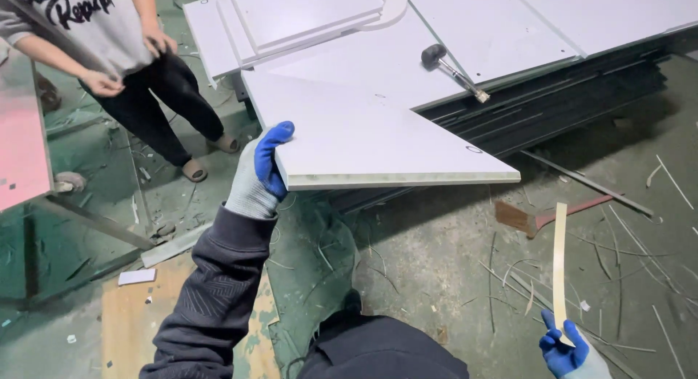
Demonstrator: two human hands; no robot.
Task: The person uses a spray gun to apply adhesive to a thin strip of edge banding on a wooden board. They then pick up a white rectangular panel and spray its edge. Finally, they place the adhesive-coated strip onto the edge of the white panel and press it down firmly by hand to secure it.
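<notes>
- Step in hand, by the look of it: edge banding a cut panel — left hand (260, 177) lifting the white panel (363, 135) by its corner, right hand (569, 352) holding a loose strip (559, 266) upright.
- Left grip: blue-palmed glove closed around the panel's near corner, thumb on top, fingers under; panel tilted, far end resting on the board stack (552, 81).
- Right grip: fingers pinched shut on the strip's lower end, low at the right edge of view, well apart from the panel.
- Next move likely calls for bringing strip and panel edge together, lined up along the bare front edge, with the panel held steady.
- Panel: flat, smooth, matt white, roughly triangular with one long slanted side; front edge pale and raw-looking; a small drilled hole near the far point.
- Strip: thin, narrow, cream, slightly bowed, flexible-looking.
- Mallet (451, 68): black rubber head, metal handle, lying on the white boards behind.
- Stack: white sheets over dark layered boards.
- Floor (436, 263): grey-green concrete, dusty, strewn with thin offcut slivers; a brown scrap nearby.
- Another person (123, 52) standing at the upper left, grey top, dark trousers, hands empty.
</notes>
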